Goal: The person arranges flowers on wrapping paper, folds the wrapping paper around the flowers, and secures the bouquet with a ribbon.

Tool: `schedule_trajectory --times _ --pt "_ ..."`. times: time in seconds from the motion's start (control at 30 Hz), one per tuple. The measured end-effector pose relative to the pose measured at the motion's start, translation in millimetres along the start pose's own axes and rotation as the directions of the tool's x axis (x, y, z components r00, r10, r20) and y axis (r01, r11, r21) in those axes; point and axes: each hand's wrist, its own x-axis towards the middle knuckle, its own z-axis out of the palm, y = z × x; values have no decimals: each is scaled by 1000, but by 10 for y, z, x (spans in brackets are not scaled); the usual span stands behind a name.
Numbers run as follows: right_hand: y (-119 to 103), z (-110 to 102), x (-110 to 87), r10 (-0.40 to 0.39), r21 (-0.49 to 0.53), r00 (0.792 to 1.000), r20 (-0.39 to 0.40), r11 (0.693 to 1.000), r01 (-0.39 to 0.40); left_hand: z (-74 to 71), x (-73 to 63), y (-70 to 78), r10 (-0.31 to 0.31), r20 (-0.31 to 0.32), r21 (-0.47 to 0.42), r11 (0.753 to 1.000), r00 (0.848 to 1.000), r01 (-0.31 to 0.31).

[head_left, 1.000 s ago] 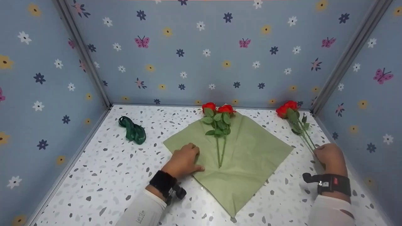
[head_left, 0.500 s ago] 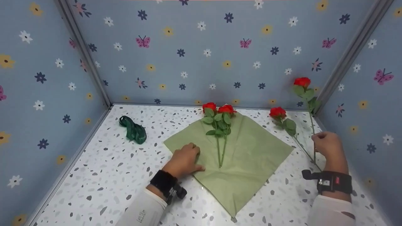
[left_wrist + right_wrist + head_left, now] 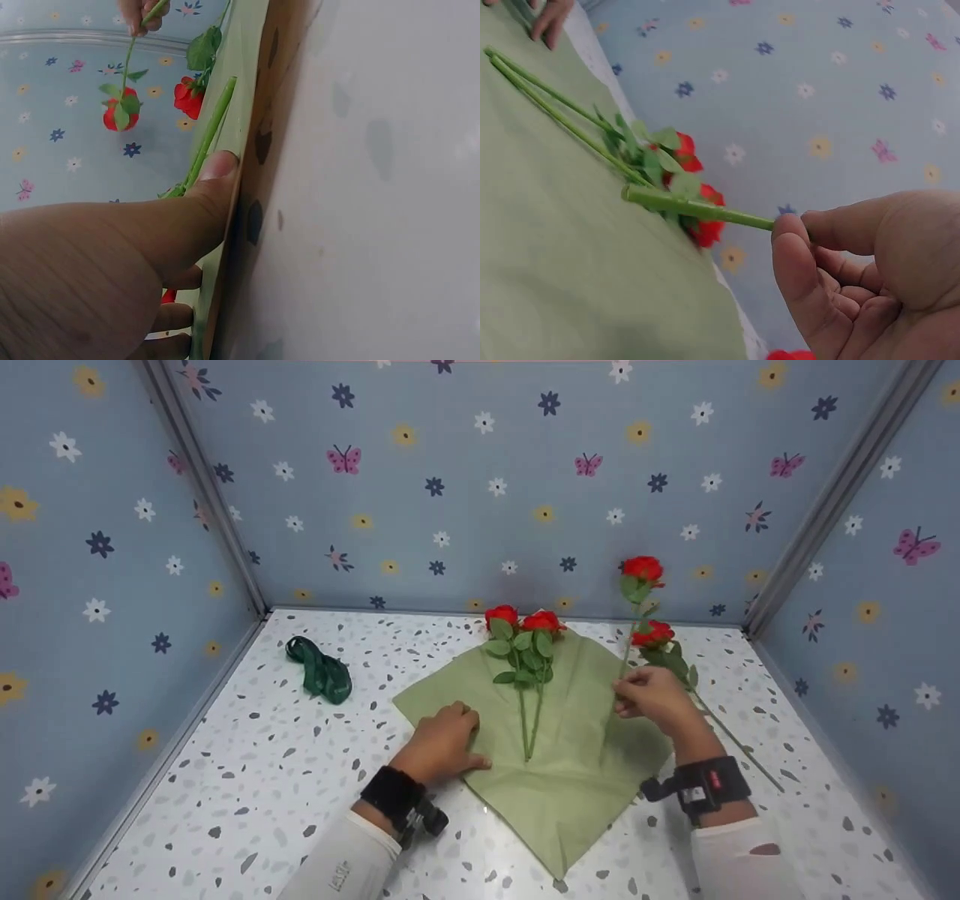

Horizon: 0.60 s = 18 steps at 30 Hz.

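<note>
My right hand pinches a red artificial rose by its green stem, holding it upright over the right part of the green wrapping paper. The stem's cut end sticks out past thumb and forefinger in the right wrist view. My left hand rests on the paper's left edge; the left wrist view shows its thumb and fingers lying on the sheet. Two red roses lie side by side on the paper, leafy heads toward the back wall. Another rose lies on the table to the right, partly behind my right hand.
A bundle of dark green ribbon lies at the back left of the speckled white table. Blue patterned panels enclose the table at the back and both sides.
My right hand has lifted one rose from the pair at the right and carried it left over the paper. The other rose stays on the table. My left hand has not moved.
</note>
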Motion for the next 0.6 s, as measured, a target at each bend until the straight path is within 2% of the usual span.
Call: schedule_trajectory --times 0.13,0.3,0.43,0.6 --pt "-22 431 98 15 19 999 47 1000 -16 12 14 -13 2 9 -3 1000 1000 -2" --pt "-45 817 252 20 -22 997 78 1000 -18 18 19 -35 -4 7 -10 1000 1000 4" --pt "-22 998 362 36 -59 996 86 998 -31 9 20 -39 -2 5 -4 1000 1000 2" --pt "23 1088 439 53 -132 995 89 990 -41 2 26 -37 9 6 10 1000 1000 -9"
